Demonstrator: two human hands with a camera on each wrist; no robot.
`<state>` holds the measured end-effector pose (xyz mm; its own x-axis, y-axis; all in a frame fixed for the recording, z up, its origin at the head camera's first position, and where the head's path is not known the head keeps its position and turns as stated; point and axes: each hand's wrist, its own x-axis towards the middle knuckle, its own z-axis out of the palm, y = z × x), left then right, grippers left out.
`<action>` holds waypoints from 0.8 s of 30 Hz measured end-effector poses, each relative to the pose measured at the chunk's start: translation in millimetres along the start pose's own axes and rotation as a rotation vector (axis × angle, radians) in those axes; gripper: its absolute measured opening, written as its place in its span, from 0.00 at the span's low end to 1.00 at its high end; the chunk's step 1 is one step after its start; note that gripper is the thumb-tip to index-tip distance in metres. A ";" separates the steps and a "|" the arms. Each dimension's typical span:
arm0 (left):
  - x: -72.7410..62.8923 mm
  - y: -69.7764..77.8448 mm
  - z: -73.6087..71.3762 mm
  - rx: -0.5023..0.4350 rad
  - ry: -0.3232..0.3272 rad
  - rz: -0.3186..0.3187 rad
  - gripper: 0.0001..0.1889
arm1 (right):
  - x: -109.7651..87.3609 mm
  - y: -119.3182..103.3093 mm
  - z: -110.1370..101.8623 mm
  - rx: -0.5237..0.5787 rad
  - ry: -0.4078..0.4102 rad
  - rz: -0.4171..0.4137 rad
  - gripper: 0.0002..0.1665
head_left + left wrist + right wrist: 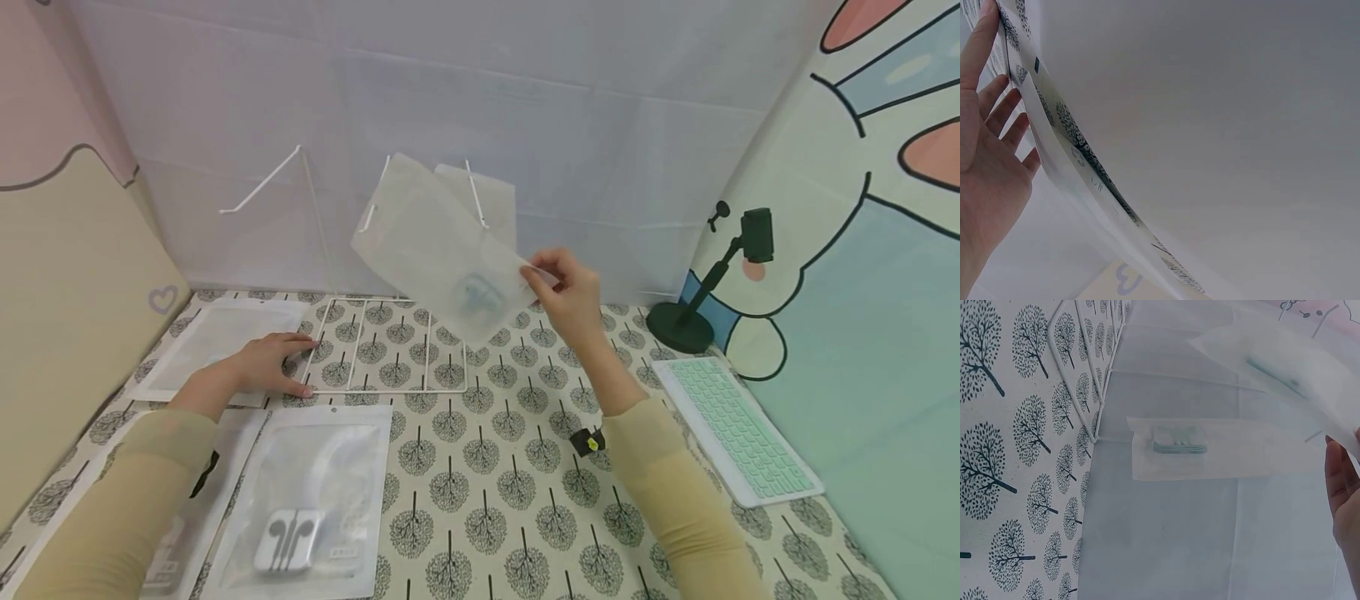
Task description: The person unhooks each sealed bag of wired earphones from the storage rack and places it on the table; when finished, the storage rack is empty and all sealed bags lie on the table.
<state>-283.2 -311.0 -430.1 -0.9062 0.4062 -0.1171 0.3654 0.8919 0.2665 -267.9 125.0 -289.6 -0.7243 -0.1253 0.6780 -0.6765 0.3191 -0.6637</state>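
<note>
My right hand pinches one edge of a white translucent zip pouch between thumb and fingers. This pouch hangs tilted among the hooks of a white wire rack, and a small bluish item shows through it. Behind it, a second pouch hangs at the right hook; in the right wrist view this pouch has a small clear case at its bottom. Fingers spread, my left hand touches the left side of the rack's base. In the left wrist view the left hand is beside pale sheet-like edges.
Flat at the left lie several pouches, one at the back and one in front with a boxed pair of earphones. A black phone stand and a green-keyed keyboard stand at the right. Cloth walls enclose the table.
</note>
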 end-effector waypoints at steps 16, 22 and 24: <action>0.2 0.2 -0.8 -0.002 -0.023 -0.018 0.52 | -7.1 1.0 -8.7 0.114 0.033 -0.084 0.06; 1.6 0.6 0.1 0.004 -0.023 -0.005 0.53 | -7.0 -5.2 -13.2 0.088 0.017 -0.062 0.06; 1.8 0.8 0.1 0.007 -0.021 -0.003 0.53 | -5.9 -6.3 -14.5 0.069 0.020 -0.081 0.07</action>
<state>-284.5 -309.5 -430.2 -0.9024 0.4080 -0.1382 0.3647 0.8943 0.2593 -257.5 137.3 -284.9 -0.6645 -0.1289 0.7361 -0.7408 0.2427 -0.6264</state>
